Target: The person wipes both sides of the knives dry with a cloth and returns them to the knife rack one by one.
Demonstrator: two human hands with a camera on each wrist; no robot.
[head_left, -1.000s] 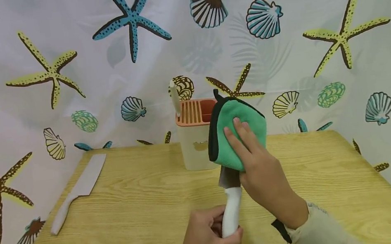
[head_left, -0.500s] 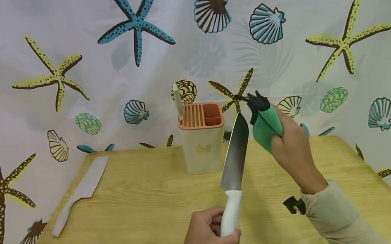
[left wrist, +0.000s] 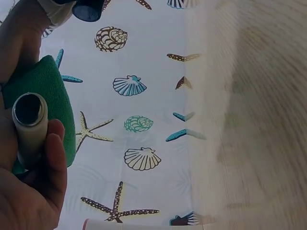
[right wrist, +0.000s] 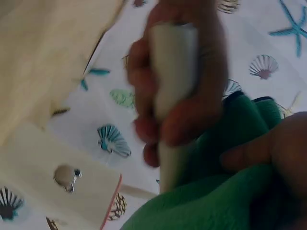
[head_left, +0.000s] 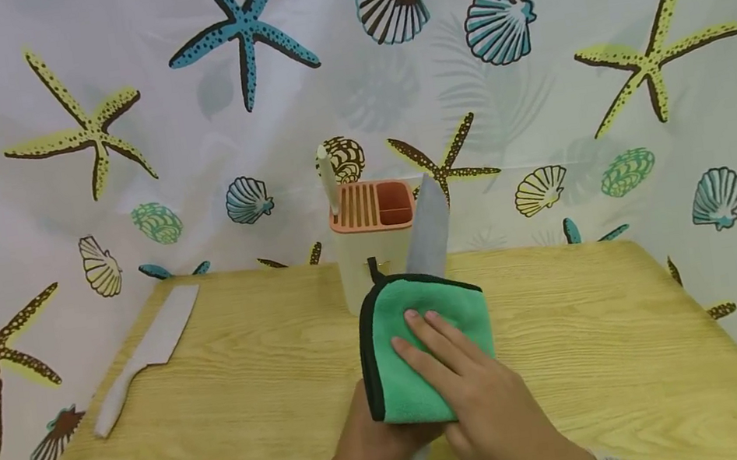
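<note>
In the head view my left hand [head_left: 357, 448] grips the white handle of a kitchen knife [head_left: 428, 225], its blade slanting up and away over the table. The right wrist view shows the fingers curled round that handle [right wrist: 169, 72]. My right hand [head_left: 488, 402] holds a green cloth [head_left: 386, 330] with black edging against the lower blade, near the handle. Its fingers lie over the cloth's top, with the thumb on the other side in the right wrist view. The cloth hides the lower blade and most of the handle in the head view.
A cream knife holder [head_left: 353, 267] with an orange slotted top stands at the back, behind the blade. One white-handled utensil [head_left: 328, 180] stands in it. A cleaver [head_left: 165, 321] lies at the left edge of the wooden table [head_left: 277, 384]. A patterned curtain [head_left: 188, 153] surrounds the table.
The right hand first has the cloth on the upper blade, swings it off to the right with the blade bare, then brings it back down near the handle. The left hand keeps its grip.
</note>
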